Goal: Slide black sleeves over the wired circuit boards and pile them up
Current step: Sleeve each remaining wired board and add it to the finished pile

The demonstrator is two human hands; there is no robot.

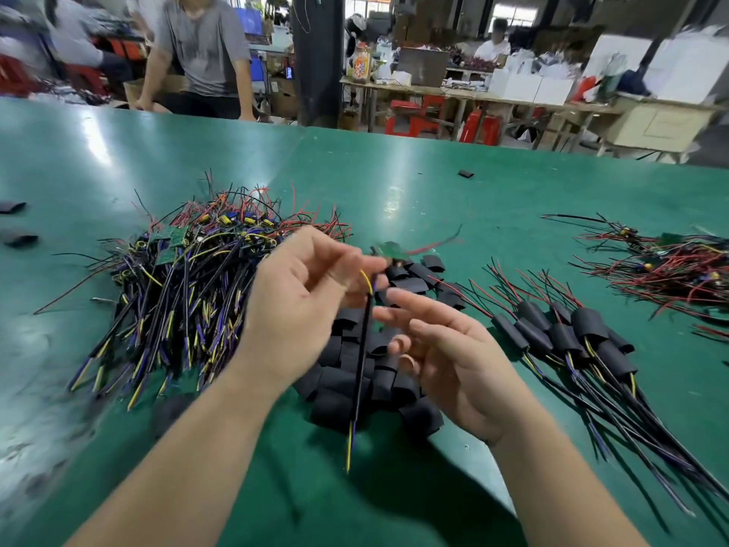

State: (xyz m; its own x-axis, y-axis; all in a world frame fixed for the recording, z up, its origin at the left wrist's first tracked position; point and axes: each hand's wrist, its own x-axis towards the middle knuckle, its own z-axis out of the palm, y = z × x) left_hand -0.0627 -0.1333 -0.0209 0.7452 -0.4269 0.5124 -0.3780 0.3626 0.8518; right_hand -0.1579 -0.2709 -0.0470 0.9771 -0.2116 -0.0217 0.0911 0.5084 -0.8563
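Note:
My left hand (300, 294) pinches the wires of one green circuit board (388, 250) and holds it above the table. Its black cable (361, 369) hangs straight down, ending in yellow and blue leads. My right hand (445, 349) hovers just right of the cable, palm up, fingers loosely spread, holding nothing. Below both hands lies a heap of loose black sleeves (355, 380). A big tangle of unsleeved wired boards (189, 270) sits to the left. Several sleeved boards (568, 333) are piled to the right.
A green table mat (434, 183) covers the bench. Another bundle of red-wired boards (670, 266) lies at the far right. Stray sleeves lie at the left edge (19, 238) and far back (465, 174). A person (201, 53) leans on the far edge.

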